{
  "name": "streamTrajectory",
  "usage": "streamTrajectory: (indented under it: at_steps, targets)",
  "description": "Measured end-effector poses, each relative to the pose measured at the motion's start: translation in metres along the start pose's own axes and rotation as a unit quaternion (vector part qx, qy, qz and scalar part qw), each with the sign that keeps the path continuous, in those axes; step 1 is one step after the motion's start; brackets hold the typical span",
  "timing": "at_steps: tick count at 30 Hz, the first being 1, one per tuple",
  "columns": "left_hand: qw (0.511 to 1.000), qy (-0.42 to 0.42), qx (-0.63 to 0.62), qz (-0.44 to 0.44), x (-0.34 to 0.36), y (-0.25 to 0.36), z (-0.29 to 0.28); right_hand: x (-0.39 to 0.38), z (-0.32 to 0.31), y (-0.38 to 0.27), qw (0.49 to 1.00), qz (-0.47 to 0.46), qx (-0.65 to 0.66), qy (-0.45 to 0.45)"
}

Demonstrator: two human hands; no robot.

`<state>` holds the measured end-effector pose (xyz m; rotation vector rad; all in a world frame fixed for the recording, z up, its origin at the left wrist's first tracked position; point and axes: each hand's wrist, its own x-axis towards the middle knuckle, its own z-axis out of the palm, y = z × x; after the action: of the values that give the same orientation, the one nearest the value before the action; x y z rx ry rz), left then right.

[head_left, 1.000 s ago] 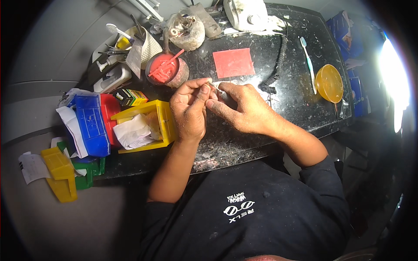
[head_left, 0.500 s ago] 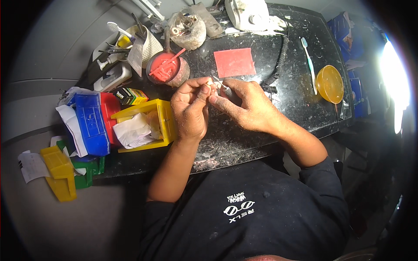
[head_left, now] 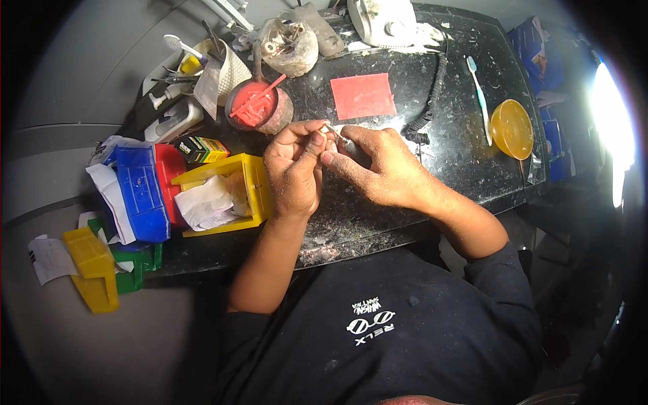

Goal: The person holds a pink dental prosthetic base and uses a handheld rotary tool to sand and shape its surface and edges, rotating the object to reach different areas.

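Observation:
Dust coats both of my hands, which meet above the black worktop. My left hand (head_left: 294, 169) is closed, pinching a small off-white piece (head_left: 325, 128) between thumb and fingertips. Its exact shape is mostly covered by the fingers. My right hand (head_left: 391, 165) wraps round a dark rotary handpiece (head_left: 358, 154), its thin metal tip pointing at the off-white piece. Whether the tip touches the piece is too small to tell. A black coiled cord (head_left: 435, 88) runs down from a white machine (head_left: 383, 23) to beside my right hand.
Beyond my hands lies a pink wax sheet (head_left: 363, 96). To the left stand a pan of red wax (head_left: 260, 108), a yellow bin (head_left: 260, 185) with papers, and a blue bin (head_left: 142, 182). Rightward are a toothbrush (head_left: 480, 101) and an amber bowl (head_left: 511, 129).
The handpiece and its tip have shifted slightly against the small piece, and my right fingers have moved a little with it. My left hand stays nearly in place.

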<state>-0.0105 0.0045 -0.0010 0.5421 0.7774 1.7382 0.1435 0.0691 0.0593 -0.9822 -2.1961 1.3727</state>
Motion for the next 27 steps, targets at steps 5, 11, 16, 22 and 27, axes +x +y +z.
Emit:
streamTrajectory:
  at_steps: [5, 11, 16, 22, 27]
  targets:
    - [1.0, 0.007, 0.014, -0.001, 0.0, 0.0, -0.002, 0.0, 0.0, -0.001, 1.0, 0.007, 0.006, -0.01]
    - [0.999, -0.007, 0.039, 0.004, 0.001, -0.001, -0.003, 0.0, 0.0, -0.002, 1.0, 0.004, 0.003, -0.006]
    - [0.998, 0.022, 0.05, 0.011, 0.0, 0.001, 0.003, 0.0, 0.001, 0.006, 1.0, -0.007, -0.008, -0.002]
    - [0.999, -0.004, 0.054, 0.007, 0.0, 0.0, -0.004, 0.0, 0.002, -0.002, 1.0, 0.0, 0.016, -0.01]
    - [0.996, 0.025, 0.085, 0.021, 0.0, -0.001, 0.001, 0.001, 0.0, 0.0, 1.0, 0.009, -0.007, -0.004]
